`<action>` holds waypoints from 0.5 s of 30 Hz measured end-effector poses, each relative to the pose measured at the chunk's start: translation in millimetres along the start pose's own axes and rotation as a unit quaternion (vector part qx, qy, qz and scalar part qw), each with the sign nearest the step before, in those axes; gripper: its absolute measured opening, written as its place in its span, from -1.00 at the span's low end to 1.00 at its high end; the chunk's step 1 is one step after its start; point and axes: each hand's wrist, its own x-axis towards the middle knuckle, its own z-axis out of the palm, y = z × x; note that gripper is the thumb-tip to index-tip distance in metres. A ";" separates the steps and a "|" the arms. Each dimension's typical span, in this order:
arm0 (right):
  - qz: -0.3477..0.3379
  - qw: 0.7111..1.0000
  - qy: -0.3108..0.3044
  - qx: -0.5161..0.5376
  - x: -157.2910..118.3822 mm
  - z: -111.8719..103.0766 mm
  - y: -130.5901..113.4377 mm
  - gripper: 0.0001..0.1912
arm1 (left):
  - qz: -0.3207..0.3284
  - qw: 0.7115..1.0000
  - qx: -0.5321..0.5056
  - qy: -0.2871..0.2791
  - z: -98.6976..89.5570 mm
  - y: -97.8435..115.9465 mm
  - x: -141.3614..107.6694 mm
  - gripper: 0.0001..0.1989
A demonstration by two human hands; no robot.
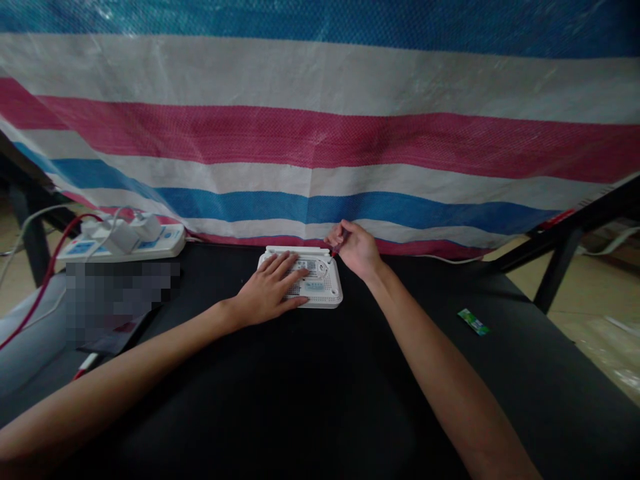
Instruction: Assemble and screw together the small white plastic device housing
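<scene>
A white router (320, 293) lies with its vented, labelled underside up on the black table. My left hand (273, 287) is spread flat over its left half, fingers apart, covering part of the label. At the router's far right corner, my right hand (356, 250) is closed round a slim, dark reddish screwdriver (341, 243), its lower end pointing down at the corner. Most of the tool is hidden by the fingers, and its tip is too small to make out. Along the router's far edge runs a white bar (295, 250), which looks like a folded antenna.
A white power strip (170, 241) with plugged-in adapters stands at the back left. In front of it lies a dark, partly pixelated device (115, 333) with a cable. A small green packet (473, 321) rests on the right. Behind the table (280, 400) hangs a striped plastic sheet (310, 140).
</scene>
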 end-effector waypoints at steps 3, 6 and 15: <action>-0.007 0.999 -0.028 0.015 -0.3 -2.5 -0.7 -0.66 | -0.001 1.000 0.000 0.000 -0.1 0.2 0.1 -0.37; -0.005 0.999 -0.053 0.008 -1.4 -3.5 -2.5 -0.66 | -0.003 1.000 0.003 -0.001 -0.7 0.8 0.3 -0.37; 0.019 0.999 -0.043 0.017 -1.7 -0.3 -4.9 -0.63 | 0.000 1.000 0.006 -0.001 -1.1 0.9 0.6 -0.37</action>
